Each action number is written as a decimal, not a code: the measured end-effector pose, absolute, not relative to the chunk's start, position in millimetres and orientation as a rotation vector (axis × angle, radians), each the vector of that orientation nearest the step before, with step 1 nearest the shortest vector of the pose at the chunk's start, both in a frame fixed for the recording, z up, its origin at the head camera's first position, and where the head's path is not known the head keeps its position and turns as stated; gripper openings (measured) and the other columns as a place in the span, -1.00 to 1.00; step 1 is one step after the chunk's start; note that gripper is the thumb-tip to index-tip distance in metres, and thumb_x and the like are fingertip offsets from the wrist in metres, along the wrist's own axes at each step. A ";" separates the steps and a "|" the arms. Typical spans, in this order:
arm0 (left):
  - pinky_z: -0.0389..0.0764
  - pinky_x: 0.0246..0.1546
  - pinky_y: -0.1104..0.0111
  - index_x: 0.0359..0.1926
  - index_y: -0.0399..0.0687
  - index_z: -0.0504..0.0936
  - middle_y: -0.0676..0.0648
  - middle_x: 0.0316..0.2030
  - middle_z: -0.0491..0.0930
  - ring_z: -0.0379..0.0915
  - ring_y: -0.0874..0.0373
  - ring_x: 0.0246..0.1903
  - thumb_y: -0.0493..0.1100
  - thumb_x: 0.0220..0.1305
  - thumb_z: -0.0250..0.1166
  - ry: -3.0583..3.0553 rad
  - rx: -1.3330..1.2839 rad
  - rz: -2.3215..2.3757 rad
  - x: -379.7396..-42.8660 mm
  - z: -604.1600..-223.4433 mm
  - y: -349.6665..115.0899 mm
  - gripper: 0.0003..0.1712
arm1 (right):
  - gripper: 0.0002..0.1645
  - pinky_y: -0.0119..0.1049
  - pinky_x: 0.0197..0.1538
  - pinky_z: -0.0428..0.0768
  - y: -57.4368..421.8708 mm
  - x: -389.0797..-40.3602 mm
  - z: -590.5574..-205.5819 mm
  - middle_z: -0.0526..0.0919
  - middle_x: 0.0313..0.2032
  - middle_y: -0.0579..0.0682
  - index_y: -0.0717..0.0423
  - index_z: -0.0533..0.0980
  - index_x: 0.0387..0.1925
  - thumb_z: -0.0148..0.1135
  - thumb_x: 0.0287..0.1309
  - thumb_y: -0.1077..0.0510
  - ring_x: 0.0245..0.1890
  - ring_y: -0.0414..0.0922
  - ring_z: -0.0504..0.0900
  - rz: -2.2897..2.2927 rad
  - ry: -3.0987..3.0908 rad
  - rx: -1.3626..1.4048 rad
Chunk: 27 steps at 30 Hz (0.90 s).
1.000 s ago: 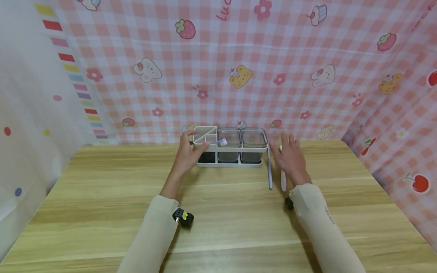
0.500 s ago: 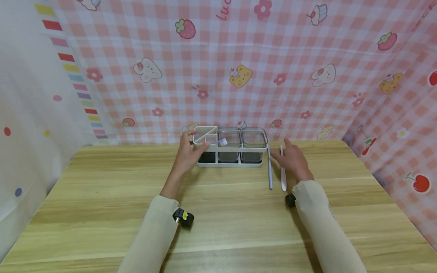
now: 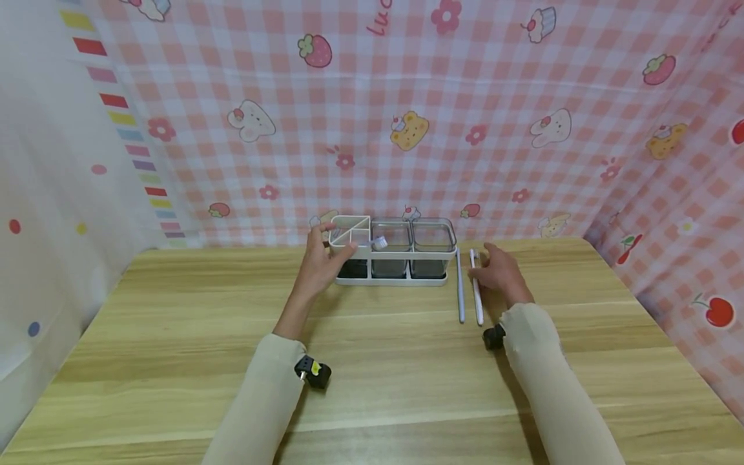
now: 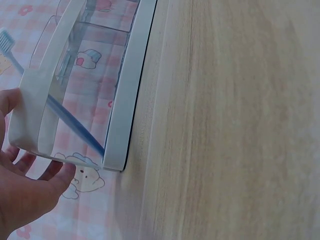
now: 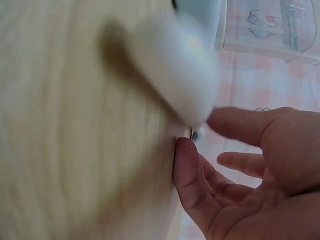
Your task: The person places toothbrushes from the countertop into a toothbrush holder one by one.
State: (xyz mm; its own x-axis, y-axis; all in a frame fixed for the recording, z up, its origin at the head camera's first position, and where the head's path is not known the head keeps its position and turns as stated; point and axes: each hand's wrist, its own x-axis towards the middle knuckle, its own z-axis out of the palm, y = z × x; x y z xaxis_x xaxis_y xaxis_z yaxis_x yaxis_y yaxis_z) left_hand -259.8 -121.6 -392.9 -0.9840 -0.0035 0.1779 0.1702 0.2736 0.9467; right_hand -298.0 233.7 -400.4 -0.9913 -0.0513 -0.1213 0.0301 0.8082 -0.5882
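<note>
A white rack (image 3: 407, 256) with clear cups stands against the back cloth. My left hand (image 3: 316, 261) grips its left end, thumb at the front of the upper band and fingers round the side. A blue toothbrush (image 4: 75, 125) leans inside that end compartment, its bristle head (image 3: 380, 243) poking out above the rim. Right of the rack, my right hand (image 3: 501, 274) pinches a white toothbrush (image 3: 477, 300) between thumb and index finger. In the right wrist view its handle (image 5: 175, 65) looms large and blurred. A bluish toothbrush (image 3: 461, 294) lies just left of it, next to the rack.
The wooden table (image 3: 395, 374) spreads in front of the rack. A pink checked cloth (image 3: 372, 129) hangs right behind it. Two clear cups (image 3: 433, 236) fill the rack's middle and right places. A small black wrist camera (image 3: 314, 372) sits at each cuff.
The right thumb and fingers have closed in on the white toothbrush, which has shifted slightly left and rolled so its bristles show sideways. The left hand and rack have stayed put.
</note>
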 end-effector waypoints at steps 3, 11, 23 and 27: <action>0.35 0.23 -0.02 0.42 -0.20 0.15 -0.31 0.40 0.12 0.20 -0.20 0.26 0.01 0.37 0.31 -2.388 -0.159 -1.806 -260.0 -393.4 -121.3 -0.21 | -0.12 0.13 0.18 0.44 234.9 -298.7 -401.8 0.56 -0.02 0.41 0.49 0.10 0.45 0.24 0.21 0.26 -0.03 0.23 0.53 -0.925 2.899 -0.031; 0.35 0.24 -0.03 0.42 -0.19 0.14 -0.27 0.40 0.12 0.18 -0.20 0.27 0.03 0.38 0.30 -2.403 -0.153 -1.802 -259.6 -394.6 -121.6 -0.21 | -0.35 0.00 -0.01 0.55 236.7 -295.1 -402.4 0.58 0.02 0.42 0.49 0.33 0.33 0.16 0.26 0.27 -0.07 0.17 0.56 -0.954 2.887 -0.009; 0.34 0.25 -0.05 0.42 -0.20 0.14 -0.27 0.41 0.11 0.17 -0.22 0.29 0.02 0.39 0.30 -2.405 -0.167 -1.794 -260.1 -395.3 -121.6 -0.21 | -0.34 -0.25 -0.32 0.66 238.3 -292.8 -406.4 0.55 0.12 0.43 0.41 0.28 0.40 0.13 0.34 0.24 -0.27 -0.01 0.66 -1.264 2.729 0.166; 0.34 0.23 -0.07 0.42 -0.21 0.14 -0.30 0.42 0.09 0.15 -0.24 0.29 0.01 0.39 0.30 -2.394 -0.179 -1.806 -260.3 -393.9 -122.2 -0.22 | -0.37 -0.24 -0.31 0.68 238.4 -293.0 -406.1 0.51 0.15 0.45 0.40 0.29 0.40 0.12 0.37 0.25 -0.22 0.05 0.66 -1.360 2.722 0.179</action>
